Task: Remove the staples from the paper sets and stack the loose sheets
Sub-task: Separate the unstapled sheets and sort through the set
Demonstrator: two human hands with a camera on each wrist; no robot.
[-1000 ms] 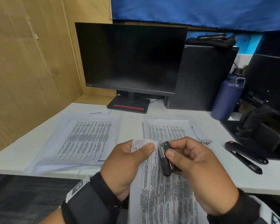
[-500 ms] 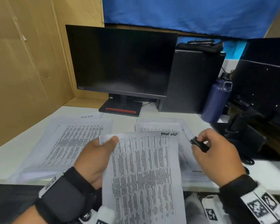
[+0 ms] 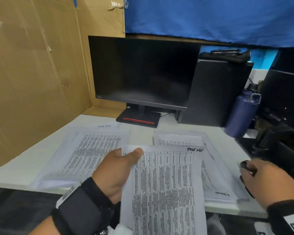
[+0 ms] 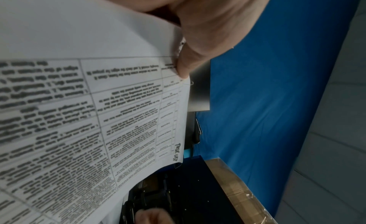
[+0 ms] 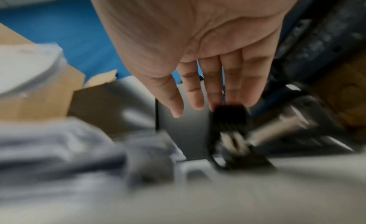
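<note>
My left hand (image 3: pixel 126 160) pinches the top left corner of a printed paper set (image 3: pixel 166 187) marked "Task List", thumb on top, and holds it above the desk's front edge. In the left wrist view the thumb (image 4: pixel 184 66) presses the paper set (image 4: pixel 99 102), and a thin bent wire like a staple (image 4: pixel 190 83) sticks out past its edge. My right hand (image 3: pixel 251 170) is low over the desk at the right. Its fingers (image 5: pixel 198 94) are straight, and the black staple remover (image 5: pixel 229 122) sits blurred at their tips. The remover (image 3: pixel 244 164) shows just beyond the knuckles.
Two stacks of printed sheets lie on the white desk (image 3: pixel 24 168): one at the left (image 3: pixel 92 150), one right of centre (image 3: pixel 215 177). Behind them stand a dark monitor (image 3: pixel 143 70), a black PC tower (image 3: pixel 215 94), a blue bottle (image 3: pixel 241 116) and black gear (image 3: pixel 278 150). Cardboard (image 3: pixel 32 73) walls the left.
My right hand left the paper's corner and carried the staple remover right, down to the desk, where its fingers straightened. The left hand keeps the paper set, which now hangs flat.
</note>
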